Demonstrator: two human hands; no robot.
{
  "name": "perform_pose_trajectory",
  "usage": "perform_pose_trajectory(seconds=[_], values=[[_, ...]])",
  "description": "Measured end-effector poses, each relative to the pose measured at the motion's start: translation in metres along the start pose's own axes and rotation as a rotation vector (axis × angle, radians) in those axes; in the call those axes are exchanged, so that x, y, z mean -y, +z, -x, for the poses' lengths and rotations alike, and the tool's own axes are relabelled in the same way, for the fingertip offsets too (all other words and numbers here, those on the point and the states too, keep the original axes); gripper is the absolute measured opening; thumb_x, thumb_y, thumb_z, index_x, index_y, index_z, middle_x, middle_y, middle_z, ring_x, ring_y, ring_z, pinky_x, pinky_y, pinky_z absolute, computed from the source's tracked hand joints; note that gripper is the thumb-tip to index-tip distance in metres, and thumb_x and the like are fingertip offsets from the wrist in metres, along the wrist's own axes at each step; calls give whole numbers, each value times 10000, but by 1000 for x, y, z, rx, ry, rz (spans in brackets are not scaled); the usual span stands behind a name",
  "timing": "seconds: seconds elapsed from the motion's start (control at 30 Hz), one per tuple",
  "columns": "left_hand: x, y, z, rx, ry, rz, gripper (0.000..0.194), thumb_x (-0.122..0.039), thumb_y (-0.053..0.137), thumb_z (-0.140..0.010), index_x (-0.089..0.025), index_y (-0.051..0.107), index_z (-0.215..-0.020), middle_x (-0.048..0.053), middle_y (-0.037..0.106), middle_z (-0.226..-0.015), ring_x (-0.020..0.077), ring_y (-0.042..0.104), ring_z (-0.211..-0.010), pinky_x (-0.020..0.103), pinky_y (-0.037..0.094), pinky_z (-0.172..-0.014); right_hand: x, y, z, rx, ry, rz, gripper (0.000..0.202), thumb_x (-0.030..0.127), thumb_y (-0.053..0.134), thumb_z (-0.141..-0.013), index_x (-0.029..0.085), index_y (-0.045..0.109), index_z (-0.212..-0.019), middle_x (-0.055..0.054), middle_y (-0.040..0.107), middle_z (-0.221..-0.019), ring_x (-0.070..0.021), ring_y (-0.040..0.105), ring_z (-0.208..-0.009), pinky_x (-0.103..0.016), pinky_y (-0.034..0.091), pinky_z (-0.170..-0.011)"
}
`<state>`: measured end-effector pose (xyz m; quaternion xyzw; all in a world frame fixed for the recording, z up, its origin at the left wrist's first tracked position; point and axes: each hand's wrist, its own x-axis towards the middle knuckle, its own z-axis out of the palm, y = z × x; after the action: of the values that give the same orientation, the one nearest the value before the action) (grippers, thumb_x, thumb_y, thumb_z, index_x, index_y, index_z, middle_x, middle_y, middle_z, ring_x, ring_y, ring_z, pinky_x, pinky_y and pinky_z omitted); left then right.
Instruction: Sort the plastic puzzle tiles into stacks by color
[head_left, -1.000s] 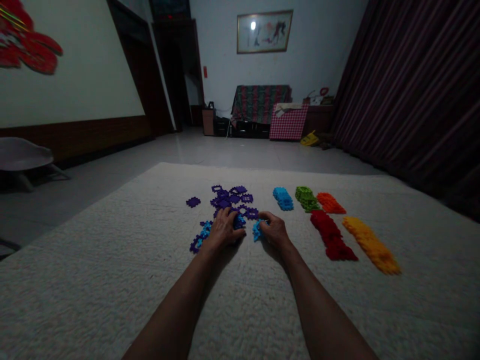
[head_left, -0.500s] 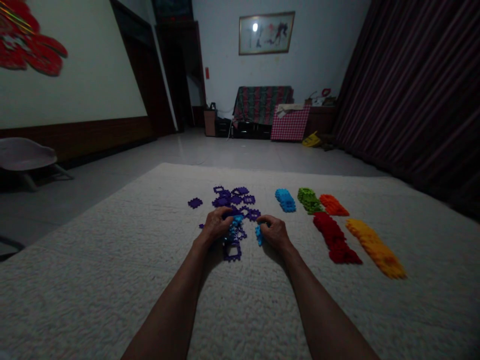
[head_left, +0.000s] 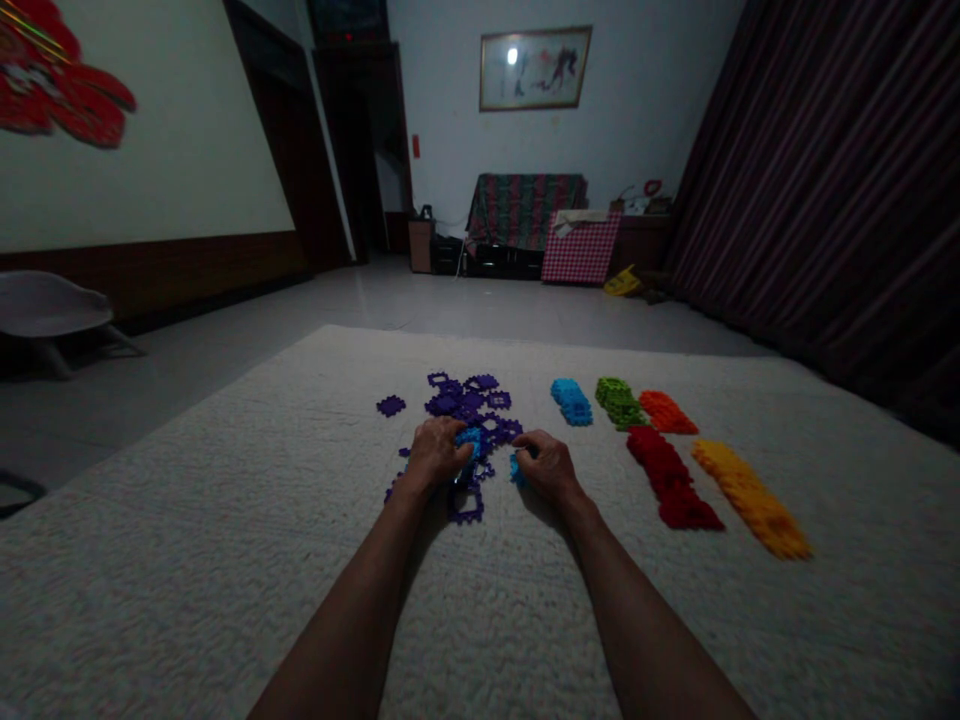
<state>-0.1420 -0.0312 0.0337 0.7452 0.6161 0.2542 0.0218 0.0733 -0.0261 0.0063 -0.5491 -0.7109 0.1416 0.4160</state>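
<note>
Pale matting (head_left: 315,590) bears five sorted rows (head_left: 664,480) right of your right hand (head_left: 547,461), which pinches a blue tile (head_left: 514,468), your curled left hand (head_left: 435,452) gripping blue tiles (head_left: 471,440) amid unsorted purple ones (head_left: 446,404).

The scene is viewed from the person's head, with the camera faced forward and down across a pale mat (head_left: 495,620). The left hand (head_left: 436,452) and right hand (head_left: 549,462) are caught close by, mid-frame, while the far wall (head_left: 442,85) (framed picture (head_left: 535,70) included) is shown well back at the top.
</note>
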Motion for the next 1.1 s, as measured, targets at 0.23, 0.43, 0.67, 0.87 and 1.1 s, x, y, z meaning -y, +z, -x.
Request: perform_pose_trajectory(seconds=[0.23, 0.43, 0.67, 0.87, 1.1], values=[[-20, 5, 10, 97, -45, -169, 447, -385, 670, -860, -179, 660, -1257, 136, 655, -1214, 281, 606, -1162, 367, 470, -1015, 1, -1, 1, 50, -17, 27, 258, 137, 558, -754, 195, 768, -891, -68, 775, -965, -205, 720, -909, -314, 534, -879], [-26, 5, 8, 84, -134, -186, 394, -405, 642, -890, -196, 675, -1223, 114, 671, -1159, 261, 617, -1131, 343, 462, -1007, 2, -2, 1, 82, 0, 59, 252, 138, 573, -758, 207, 771, -897, -62, 777, -976, -211, 718, -931, -317, 533, -891], [-17, 25, 1, -70, -88, -133, 249, -291, 603, -923, -209, 698, -1138, 98, 669, -1111, 237, 622, -1062, 340, 489, -961, 5, -2, 2, 82, -3, 72, 243, 136, 569, -774, 222, 770, -879, -51, 778, -984, -212, 713, -937, -324, 528, -900], [-23, 39, 1, -63, -48, -22, 224, -255, 670, -871, -189, 699, -1083, 114, 631, -1197, 246, 609, -1110, 358, 496, -974, 6, -1, 2, 81, -7, 93, 229, 145, 579, -781, 228, 771, -875, -48, 777, -968, -210, 710, -923, -318, 529, -892], [-22, 46, 1, -114, -60, 5, 226, -194, 662, -858, -188, 692, -1082, 113, 611, -1252, 243, 591, -1155, 361, 494, -993, 4, -2, 1, 86, -12, 81, 238, 142, 573, -753, 218, 772, -860, -57, 779, -964, -215, 713, -920, -320, 534, -882]])
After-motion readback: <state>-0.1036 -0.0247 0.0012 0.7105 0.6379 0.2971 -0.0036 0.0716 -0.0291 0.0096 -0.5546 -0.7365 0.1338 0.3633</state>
